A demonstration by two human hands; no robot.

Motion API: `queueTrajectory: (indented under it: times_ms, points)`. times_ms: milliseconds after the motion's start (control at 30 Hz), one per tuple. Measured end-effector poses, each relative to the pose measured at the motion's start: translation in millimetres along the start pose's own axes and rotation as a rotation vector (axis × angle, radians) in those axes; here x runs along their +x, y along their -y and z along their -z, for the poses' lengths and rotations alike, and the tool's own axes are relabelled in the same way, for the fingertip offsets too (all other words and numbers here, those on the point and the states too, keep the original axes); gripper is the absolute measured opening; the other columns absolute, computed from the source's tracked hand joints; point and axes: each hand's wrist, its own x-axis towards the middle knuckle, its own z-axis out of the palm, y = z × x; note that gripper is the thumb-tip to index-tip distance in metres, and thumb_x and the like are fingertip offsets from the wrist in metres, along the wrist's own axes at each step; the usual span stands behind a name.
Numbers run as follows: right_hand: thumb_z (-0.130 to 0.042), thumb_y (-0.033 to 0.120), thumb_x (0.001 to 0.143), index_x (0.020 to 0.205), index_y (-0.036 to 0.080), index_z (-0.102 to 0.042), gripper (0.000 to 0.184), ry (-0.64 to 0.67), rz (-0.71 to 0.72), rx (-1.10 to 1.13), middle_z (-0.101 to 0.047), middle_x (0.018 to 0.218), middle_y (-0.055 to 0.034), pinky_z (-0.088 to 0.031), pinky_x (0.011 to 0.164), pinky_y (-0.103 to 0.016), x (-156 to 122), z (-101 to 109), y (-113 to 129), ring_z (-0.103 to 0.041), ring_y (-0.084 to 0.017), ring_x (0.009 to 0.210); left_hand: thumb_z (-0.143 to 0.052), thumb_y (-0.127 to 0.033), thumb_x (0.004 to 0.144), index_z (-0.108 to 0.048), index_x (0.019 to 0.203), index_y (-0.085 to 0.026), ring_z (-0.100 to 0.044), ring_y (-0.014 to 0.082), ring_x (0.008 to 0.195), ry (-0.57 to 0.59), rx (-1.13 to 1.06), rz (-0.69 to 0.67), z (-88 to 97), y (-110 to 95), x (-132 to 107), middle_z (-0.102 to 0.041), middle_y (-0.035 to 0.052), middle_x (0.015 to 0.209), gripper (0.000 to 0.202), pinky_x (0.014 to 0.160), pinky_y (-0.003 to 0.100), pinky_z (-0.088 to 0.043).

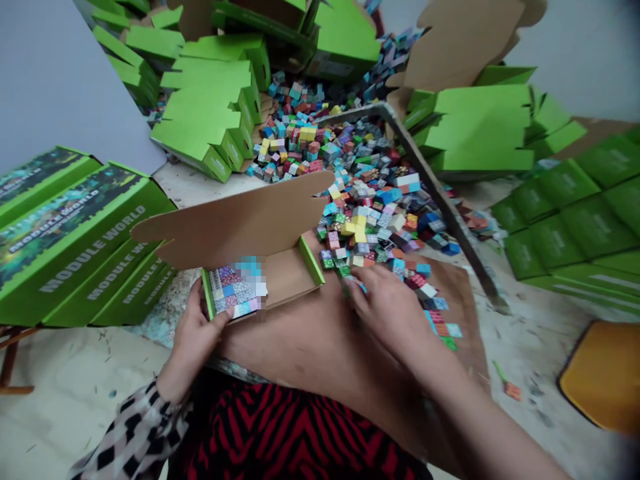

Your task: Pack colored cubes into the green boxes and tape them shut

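My left hand [203, 330] grips the left end of an open cardboard box [293, 270], thumb over the near edge and fingers behind the green side. Inside its left half lie small printed blocks [233, 290] in close rows; the right half shows bare cardboard. The box lid [240, 217] stands raised at the back. My right hand [383, 303] is at the near edge of a heap of loose printed blocks [350, 227], right of the box. Its fingers are curled around small green and blue blocks [361, 285], mostly hidden by the hand and blurred.
Closed green boxes [100, 247] are stacked at the left, and more green boxes [580, 207] at the right. Open boxes [210, 107] stand behind the heap. A metal bar [440, 200] edges the heap's right side. An orange stool [605, 373] is at the lower right.
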Motion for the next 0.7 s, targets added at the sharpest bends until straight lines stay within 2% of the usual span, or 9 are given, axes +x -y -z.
queueTrajectory:
  times_ms: [67, 167, 267, 333, 367, 467, 600, 700]
  points:
    - [-0.043, 0.032, 0.093, 0.102, 0.014, -0.064, 0.028, 0.042, -0.081, -0.044, -0.063, 0.1, -0.0135, -0.042, 0.074, -0.033, -0.3, -7.9, -12.8, -0.059, -0.025, 0.088, -0.07, -0.035, 0.072, -0.024, 0.146, -0.024, -0.065, 0.0237, 0.092, 0.023, -0.031, 0.048, -0.5, -2.8, -2.5, -0.053, 0.013, 0.132, 0.088, 0.067, 0.033, -0.056]
    - [-0.043, 0.044, 0.092, 0.1, 0.013, -0.065, 0.038, 0.055, -0.149, -0.135, -0.062, 0.1, -0.0158, -0.041, 0.072, -0.036, 3.2, -18.8, -11.2, -0.058, -0.029, 0.09, -0.068, -0.04, 0.074, -0.019, 0.148, -0.025, -0.064, 0.0178, 0.071, 0.046, -0.045, 0.09, 0.1, -4.5, -7.4, -0.055, 0.0134, 0.126, 0.09, 0.049, 0.026, -0.051]
    - [-0.04, 0.049, 0.092, 0.098, 0.012, -0.066, 0.046, -0.017, -0.206, -0.196, -0.06, 0.099, -0.0179, -0.04, 0.071, -0.038, 9.3, -28.2, -2.6, -0.056, -0.032, 0.093, -0.063, -0.051, 0.078, -0.018, 0.149, -0.024, -0.057, 0.0137, 0.054, 0.03, 0.044, 0.081, 2.7, -2.4, -14.6, -0.063, 0.005, 0.092, 0.088, 0.046, 0.026, -0.047]
    - [-0.039, 0.048, 0.092, 0.098, 0.012, -0.067, 0.047, -0.055, -0.233, -0.199, -0.06, 0.101, -0.0183, -0.039, 0.07, -0.039, 12.9, -33.2, 0.4, -0.056, -0.032, 0.093, -0.059, -0.057, 0.081, -0.019, 0.149, -0.023, -0.054, 0.0139, 0.052, -0.008, 0.148, 0.04, 5.3, -0.4, -19.9, -0.057, -0.001, 0.073, 0.086, 0.048, 0.027, -0.045]
    - [-0.038, 0.047, 0.092, 0.098, 0.012, -0.067, 0.046, -0.063, -0.242, -0.195, -0.06, 0.102, -0.0184, -0.039, 0.07, -0.039, 14.1, -34.9, 1.1, -0.056, -0.032, 0.093, -0.056, -0.058, 0.082, -0.02, 0.149, -0.022, -0.054, 0.0143, 0.053, -0.041, 0.205, 0.008, 6.8, 0.3, -22.4, -0.055, -0.0018, 0.071, 0.084, 0.05, 0.027, -0.045]
    - [-0.039, 0.043, 0.092, 0.097, 0.012, -0.067, 0.043, -0.046, -0.25, -0.174, -0.061, 0.104, -0.0179, -0.038, 0.069, -0.038, 14.6, -35.8, 2.4, -0.056, -0.032, 0.093, -0.054, -0.057, 0.084, -0.025, 0.148, -0.02, -0.053, 0.0146, 0.06, -0.192, 0.349, -0.154, 11.6, 0.2, -27.8, -0.054, 0.0021, 0.083, 0.079, 0.055, 0.029, -0.046]
    - [-0.04, 0.042, 0.092, 0.098, 0.014, -0.067, 0.039, 0.025, -0.213, -0.151, -0.062, 0.102, -0.0153, -0.036, 0.069, -0.037, 7.2, -31.3, 6.4, -0.056, -0.03, 0.093, -0.059, -0.04, 0.086, -0.033, 0.145, -0.02, -0.048, 0.0137, 0.068, -0.396, 0.368, -0.528, 16.8, -4.8, -32.6, -0.049, 0.0056, 0.095, 0.067, 0.061, 0.029, -0.048]
    - [-0.041, 0.043, 0.093, 0.102, 0.016, -0.067, 0.038, 0.051, -0.168, -0.164, -0.062, 0.101, -0.0139, -0.034, 0.071, -0.037, -4.0, -30.5, 11.6, -0.055, -0.029, 0.093, -0.062, -0.02, 0.085, -0.037, 0.142, -0.025, -0.049, 0.014, 0.075, -0.423, 0.28, -0.799, 15.6, -11.0, -39.1, -0.05, 0.0055, 0.099, 0.063, 0.069, 0.028, -0.049]
